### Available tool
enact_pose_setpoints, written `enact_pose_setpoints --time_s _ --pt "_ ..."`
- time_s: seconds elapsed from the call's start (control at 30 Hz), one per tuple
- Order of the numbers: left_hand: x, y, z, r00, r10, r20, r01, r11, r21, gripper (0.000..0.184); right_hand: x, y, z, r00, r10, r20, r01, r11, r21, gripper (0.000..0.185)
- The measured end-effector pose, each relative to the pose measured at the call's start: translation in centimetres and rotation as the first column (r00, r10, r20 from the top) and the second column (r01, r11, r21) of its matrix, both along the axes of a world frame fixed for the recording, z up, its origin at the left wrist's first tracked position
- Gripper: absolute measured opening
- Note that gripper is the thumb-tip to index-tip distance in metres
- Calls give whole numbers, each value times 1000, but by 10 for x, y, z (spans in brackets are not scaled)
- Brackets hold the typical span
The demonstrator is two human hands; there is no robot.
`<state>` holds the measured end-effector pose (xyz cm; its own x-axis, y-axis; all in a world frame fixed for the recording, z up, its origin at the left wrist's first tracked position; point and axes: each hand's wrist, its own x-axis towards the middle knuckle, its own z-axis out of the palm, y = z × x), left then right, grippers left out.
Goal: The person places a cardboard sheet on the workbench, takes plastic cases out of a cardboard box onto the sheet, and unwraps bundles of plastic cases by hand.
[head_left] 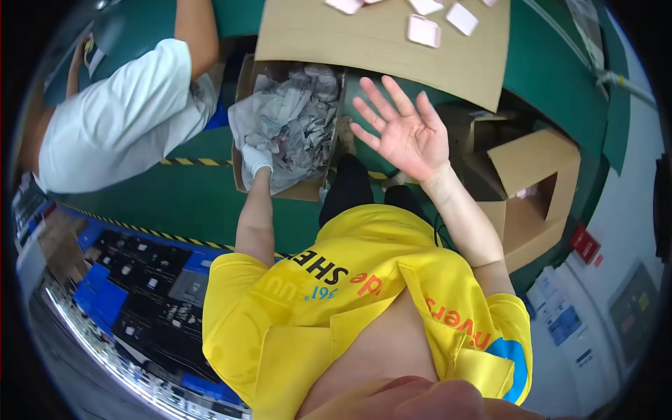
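My left hand, in a white glove, is at the left edge of an open cardboard box. Its fingers appear closed on the crumpled clear plastic bag that fills the box; some fingertips are hidden in the plastic. Greyish, wrapped contents show through the film, too blurred to name. Bare and raised, my right hand holds nothing. Its palm faces up and its fingers are spread, in front of the edge of a cardboard sheet on the green table.
Several small pale pink trays lie on the cardboard sheet. At the right stands another open cardboard box. A co-worker in a white shirt is close on the left. Black and blue crates are stacked behind yellow-black floor tape.
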<state>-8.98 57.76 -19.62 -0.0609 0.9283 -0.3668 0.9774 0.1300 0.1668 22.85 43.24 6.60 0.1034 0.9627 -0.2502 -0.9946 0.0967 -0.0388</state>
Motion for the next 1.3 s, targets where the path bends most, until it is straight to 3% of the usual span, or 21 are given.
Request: enact_pose_setpoints --time_s 0.03,0.1,0.17,0.2,0.23,0.27,0.3,0.37,0.4,0.43,0.47,0.5,0.53,0.6,0.63,0.7,0.73,0.8,1.03,1.17,1.3 --pt "5 -4 5 998 30 59 -32 999 31 48 5 -6 -3 999 -15 45 15 1000 2 42" --pt "15 6 10 851 -490 -189 436 860 -265 58 10 -27 -5 991 -82 110 82 997 2 38" --pt "-56 -22 -105 853 -508 120 521 844 -129 60 13 -51 -18 966 -171 193 163 985 59 27" --pt "-82 2 -146 788 -370 492 613 395 -684 56 16 -66 -23 944 -230 236 216 973 84 22" --pt "-20 -38 -105 745 -426 513 657 335 -676 56 21 -83 -26 917 -303 259 293 953 77 22" --pt "8 -21 -27 765 -384 518 539 -59 -840 51 27 -103 -29 881 -356 312 355 933 63 21" --pt "69 -54 8 728 -429 535 541 -120 -832 51 31 -127 -32 846 -395 357 407 912 46 21" --pt "157 -100 45 240 -936 259 365 -160 -917 46 42 -173 -37 791 -444 421 502 864 -32 31" --pt "158 -99 23 -302 -918 255 820 -387 -421 41 51 -202 -44 775 -456 437 543 834 -92 39" --pt "228 -114 108 -357 -923 140 896 -381 -228 34 56 -230 -51 781 -510 361 581 805 -120 57" --pt "271 -124 160 121 -979 166 993 119 -22 28 64 -260 -46 797 -536 277 581 807 -110 69" --pt "307 -129 198 462 -805 372 816 551 178 30 67 -288 -40 799 -552 239 599 769 -224 74" --pt "340 -126 226 641 -668 378 633 739 231 45 74 -311 -31 801 -560 209 592 793 -143 75" --pt "372 -92 205 798 -600 -55 424 493 760 64 83 -353 -15 831 -538 141 556 811 -183 75" --pt "377 -81 201 823 -563 -72 399 484 779 64 87 -374 -14 832 -546 102 554 801 -225 76" --pt "397 -63 196 934 -355 45 275 792 544 86 90 -406 -8 826 -544 151 556 738 -382 74" --pt "411 -62 205 937 -346 49 259 782 567 86 94 -416 -9 814 -564 138 567 719 -403 75" --pt "425 -68 212 925 -353 141 322 925 203 89 98 -432 -13 829 -544 130 542 725 -424 75" --pt "405 11 211 899 -328 289 101 800 592 71 106 -370 -37 829 -553 79 471 616 -631 72" --pt "375 173 218 908 136 397 -294 880 372 91 113 -311 -61 858 -508 75 440 653 -617 70" --pt "358 236 204 874 280 397 -427 832 355 77 127 -262 -64 893 -431 128 393 609 -689 67"
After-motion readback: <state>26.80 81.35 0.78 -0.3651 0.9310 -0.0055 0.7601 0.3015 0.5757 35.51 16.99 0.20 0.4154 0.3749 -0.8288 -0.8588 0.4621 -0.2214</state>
